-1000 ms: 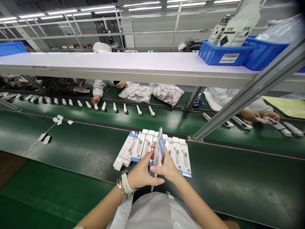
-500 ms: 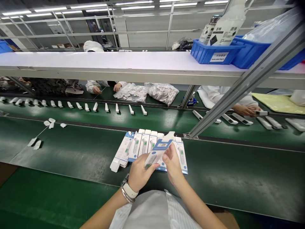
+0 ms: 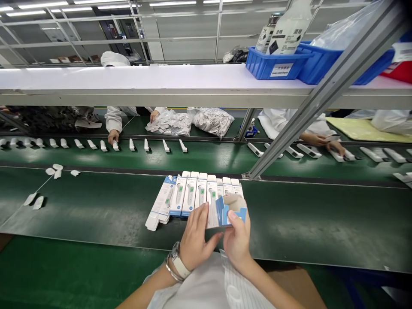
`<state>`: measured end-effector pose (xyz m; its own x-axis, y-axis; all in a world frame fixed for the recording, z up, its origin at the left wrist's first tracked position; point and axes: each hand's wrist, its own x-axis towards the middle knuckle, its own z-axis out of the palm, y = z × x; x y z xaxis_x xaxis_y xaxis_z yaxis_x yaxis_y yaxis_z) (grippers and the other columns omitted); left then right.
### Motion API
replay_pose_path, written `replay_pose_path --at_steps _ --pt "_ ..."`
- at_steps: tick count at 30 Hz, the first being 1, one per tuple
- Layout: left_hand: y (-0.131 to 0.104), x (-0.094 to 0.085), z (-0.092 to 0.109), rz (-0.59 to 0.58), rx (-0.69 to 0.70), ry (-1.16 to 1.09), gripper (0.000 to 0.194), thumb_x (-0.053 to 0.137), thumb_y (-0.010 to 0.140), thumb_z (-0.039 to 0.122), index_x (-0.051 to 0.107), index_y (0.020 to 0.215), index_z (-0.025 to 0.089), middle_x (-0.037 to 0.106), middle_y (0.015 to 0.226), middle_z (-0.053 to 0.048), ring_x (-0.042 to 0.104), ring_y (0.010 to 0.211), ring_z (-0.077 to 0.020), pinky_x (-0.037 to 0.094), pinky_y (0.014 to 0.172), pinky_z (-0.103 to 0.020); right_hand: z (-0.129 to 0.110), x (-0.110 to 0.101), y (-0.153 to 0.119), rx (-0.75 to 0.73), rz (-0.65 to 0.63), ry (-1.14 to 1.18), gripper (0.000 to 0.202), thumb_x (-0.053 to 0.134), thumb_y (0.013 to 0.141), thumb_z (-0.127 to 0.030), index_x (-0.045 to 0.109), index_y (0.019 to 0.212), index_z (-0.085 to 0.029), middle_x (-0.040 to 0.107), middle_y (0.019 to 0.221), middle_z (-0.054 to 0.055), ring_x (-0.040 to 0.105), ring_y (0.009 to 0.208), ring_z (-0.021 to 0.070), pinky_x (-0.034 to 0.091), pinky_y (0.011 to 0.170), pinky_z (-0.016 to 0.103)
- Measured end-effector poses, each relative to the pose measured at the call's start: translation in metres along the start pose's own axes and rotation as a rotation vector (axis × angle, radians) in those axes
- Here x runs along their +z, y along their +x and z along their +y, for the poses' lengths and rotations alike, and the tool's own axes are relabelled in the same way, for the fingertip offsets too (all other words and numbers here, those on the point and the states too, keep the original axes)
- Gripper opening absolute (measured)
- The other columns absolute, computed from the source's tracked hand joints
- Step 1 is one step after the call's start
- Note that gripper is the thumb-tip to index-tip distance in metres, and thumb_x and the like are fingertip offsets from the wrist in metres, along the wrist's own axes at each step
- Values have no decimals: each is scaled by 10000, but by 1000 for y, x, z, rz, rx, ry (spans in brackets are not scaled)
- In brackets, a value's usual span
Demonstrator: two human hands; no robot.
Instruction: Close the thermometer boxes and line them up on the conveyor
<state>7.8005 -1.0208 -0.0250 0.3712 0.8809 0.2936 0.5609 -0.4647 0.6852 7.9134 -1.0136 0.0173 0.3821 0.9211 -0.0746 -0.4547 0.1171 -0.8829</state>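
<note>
A small white-and-blue carton (image 3: 213, 219) with a thermometer-like device printed on its kind is held tilted above the green belt. Its end is open, and the blue-edged flaps and pale inside show. My right hand (image 3: 238, 240) is closed around the open end, thumb on the blue edge. At the other end, my left hand (image 3: 197, 242) has its fingers stretched out against the carton, thumb apart. Behind both hands lies a row of similar cartons (image 3: 190, 193) side by side. To their left are flattened cartons (image 3: 160, 204), stacked and slanted.
White handheld devices (image 3: 146, 146) line the far belt. Co-workers' hands (image 3: 113, 136) reach there. Plastic bags of parts (image 3: 210, 121) lie beyond. A shelf (image 3: 144, 79) carries blue bins (image 3: 273, 64) and bottles; a metal post (image 3: 309, 105) slants down at right. White pieces (image 3: 38, 202) lie left.
The carton has turned from upright and flattened-looking to lying sideways, squared out with its open end showing. My left hand has loosened its grip and its fingers have straightened. The view has shifted slightly.
</note>
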Motion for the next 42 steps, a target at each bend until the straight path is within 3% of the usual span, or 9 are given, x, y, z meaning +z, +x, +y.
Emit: replay_pose_path --at_steps 7,10,13,19,24,30,37,40,42 --pt "7 -23 11 -70 -48 -565 586 482 846 433 297 1371 251 360 1389 -100 307 1284 -283 246 1066 -444 -11 -11 2 -235 -229 -202 270 538 718 -285 509 978 -222 544 830 15 525 711 171 428 637 299" --pt "18 -31 19 -102 -77 -848 534 437 853 491 404 1323 239 413 1361 -97 340 1270 -290 259 1063 -436 -14 -14 2 -311 -342 -294 289 527 734 -271 495 1017 -224 543 849 21 529 729 177 435 646 310" --pt "26 -34 28 -131 -120 -1033 457 529 823 446 525 1233 245 445 1342 -79 331 1277 -293 256 1069 -422 -15 -17 4 -402 -392 -387 359 528 754 -284 470 1104 -229 555 930 41 541 813 199 438 705 336" --pt "29 -30 45 -50 -410 -1214 292 667 746 253 668 1038 256 507 1288 -55 356 1262 -294 256 1068 -435 -10 -19 3 -402 -362 -340 456 340 874 -424 359 1276 -211 573 911 59 561 826 224 424 764 408" --pt "25 -31 53 -6 -436 -1223 276 683 731 222 684 1006 247 533 1262 -65 379 1251 -279 279 1063 -421 -8 -19 1 -390 -353 -279 485 419 859 -327 274 1310 -222 578 860 30 560 841 211 408 790 403" --pt "14 -22 53 162 -237 -1081 333 661 754 185 645 1068 296 571 1197 -59 487 1156 -245 384 994 -405 -13 -19 -1 -385 -405 -239 565 467 815 -263 220 1319 -204 553 816 17 547 696 178 418 652 348" --pt "7 -23 39 365 261 -450 464 676 721 97 589 1141 276 510 1158 -87 552 964 -194 494 812 -363 -17 -28 4 -483 -466 -375 560 463 790 -250 268 1312 -192 539 826 30 499 631 157 391 588 332" --pt "11 -31 33 325 442 -278 446 724 676 136 615 1096 242 531 1100 -93 544 954 -209 492 798 -379 -16 -31 7 -512 -472 -414 520 424 808 -279 315 1308 -188 528 825 38 513 706 182 408 635 362" --pt "14 -34 31 260 473 -269 357 736 669 188 650 1013 227 559 1054 -93 545 951 -218 487 792 -382 -16 -33 9 -515 -491 -419 506 380 829 -290 314 1321 -193 531 824 40 518 724 188 415 646 371"
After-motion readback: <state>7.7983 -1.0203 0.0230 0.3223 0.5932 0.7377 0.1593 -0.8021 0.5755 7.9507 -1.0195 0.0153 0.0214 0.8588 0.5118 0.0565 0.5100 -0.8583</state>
